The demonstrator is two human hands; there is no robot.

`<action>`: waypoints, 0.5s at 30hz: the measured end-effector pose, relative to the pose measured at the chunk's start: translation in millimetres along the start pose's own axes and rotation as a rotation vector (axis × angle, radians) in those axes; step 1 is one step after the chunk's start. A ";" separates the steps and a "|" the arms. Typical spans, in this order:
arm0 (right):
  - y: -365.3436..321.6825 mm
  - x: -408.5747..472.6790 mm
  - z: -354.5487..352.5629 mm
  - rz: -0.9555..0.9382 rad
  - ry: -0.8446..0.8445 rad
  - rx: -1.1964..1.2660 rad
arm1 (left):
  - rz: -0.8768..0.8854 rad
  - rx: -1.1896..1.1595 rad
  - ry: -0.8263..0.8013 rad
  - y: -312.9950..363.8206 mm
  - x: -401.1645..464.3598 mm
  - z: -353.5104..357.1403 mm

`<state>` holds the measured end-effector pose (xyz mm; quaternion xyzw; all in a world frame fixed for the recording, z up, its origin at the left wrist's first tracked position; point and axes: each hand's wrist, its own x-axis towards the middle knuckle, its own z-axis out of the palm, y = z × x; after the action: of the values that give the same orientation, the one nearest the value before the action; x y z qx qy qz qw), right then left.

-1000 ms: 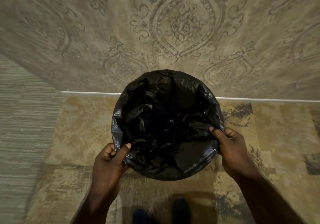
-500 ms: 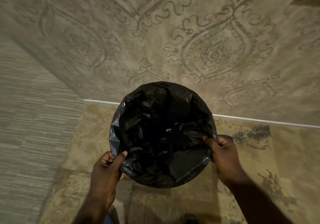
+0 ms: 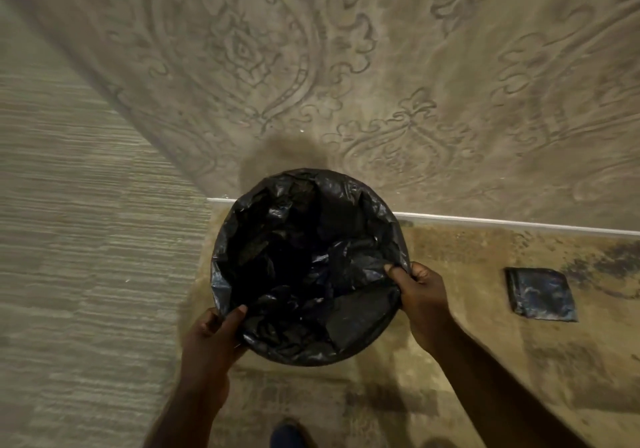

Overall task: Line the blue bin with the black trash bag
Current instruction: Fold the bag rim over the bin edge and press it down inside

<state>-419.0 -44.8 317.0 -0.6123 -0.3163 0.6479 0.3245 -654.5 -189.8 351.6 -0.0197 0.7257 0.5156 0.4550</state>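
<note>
A round bin stands on the floor below me, and its blue is hidden under the black trash bag (image 3: pixel 304 267). The crinkled bag hangs inside and folds over the whole rim. My left hand (image 3: pixel 211 337) grips the bag-covered rim at the near left, thumb inside. My right hand (image 3: pixel 420 292) pinches the rim at the right, thumb pressed over the plastic.
A folded black bag (image 3: pixel 540 293) lies flat on the mottled carpet to the right. A patterned wall (image 3: pixel 381 84) with a white baseboard (image 3: pixel 502 222) rises just behind the bin. A striped wall (image 3: pixel 69 240) fills the left. My shoe (image 3: pixel 287 433) shows at the bottom edge.
The view has swung to the right, which brings the folded bag into sight. Both hands keep the same hold on the rim.
</note>
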 end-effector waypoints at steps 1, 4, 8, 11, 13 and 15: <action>9.0 6.8 13.4 0.000 0.005 0.003 | 0.004 0.007 -0.007 2.5 15.3 -7.7; 34.9 28.6 48.6 -0.003 0.019 -0.001 | 0.007 0.042 -0.014 1.9 61.7 -29.0; 66.2 55.5 88.5 0.005 0.047 -0.034 | -0.001 0.061 -0.008 -1.8 115.9 -50.0; 83.5 73.1 110.6 0.010 0.059 -0.101 | -0.007 0.076 -0.004 -6.1 147.1 -60.5; 92.7 82.4 121.3 0.027 0.068 -0.134 | -0.002 0.094 -0.009 -10.9 164.8 -65.7; 100.7 90.4 129.1 0.054 0.080 -0.143 | 0.005 0.105 0.000 -15.0 178.7 -68.4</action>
<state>-554.9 -32.8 189.1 -0.6675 -0.3320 0.6073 0.2745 -795.3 -170.5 222.7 0.0059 0.7518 0.4779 0.4543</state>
